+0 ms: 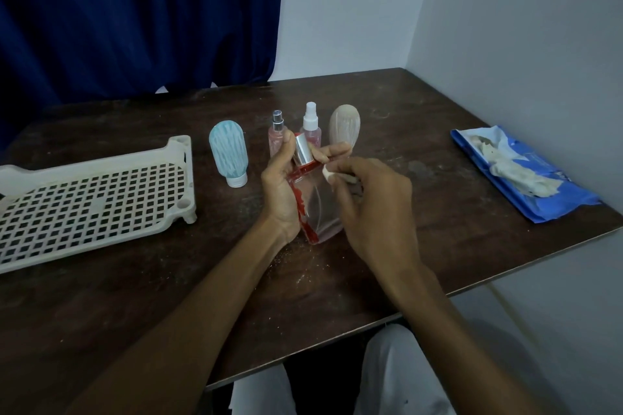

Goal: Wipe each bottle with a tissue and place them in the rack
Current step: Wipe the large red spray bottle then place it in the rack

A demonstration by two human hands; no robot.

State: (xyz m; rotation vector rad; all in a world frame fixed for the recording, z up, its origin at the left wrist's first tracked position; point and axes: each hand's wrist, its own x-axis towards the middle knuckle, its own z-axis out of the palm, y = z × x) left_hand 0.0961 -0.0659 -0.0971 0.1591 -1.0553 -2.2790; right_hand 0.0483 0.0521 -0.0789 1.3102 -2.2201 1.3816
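My left hand grips a clear glass perfume bottle with red trim and a silver cap, held tilted above the table's middle. My right hand pinches a small white tissue against the bottle's shoulder, just below the cap. Behind them stand a blue squeeze bottle on its white cap, a slim pink spray bottle, a pink spray bottle with a white nozzle and a beige squeeze bottle. The cream perforated rack lies at the left and holds nothing.
A blue tissue pack with white tissues spilling out lies at the right, near the table's edge and the wall. The dark wooden table shows dust and crumbs. A blue curtain hangs behind.
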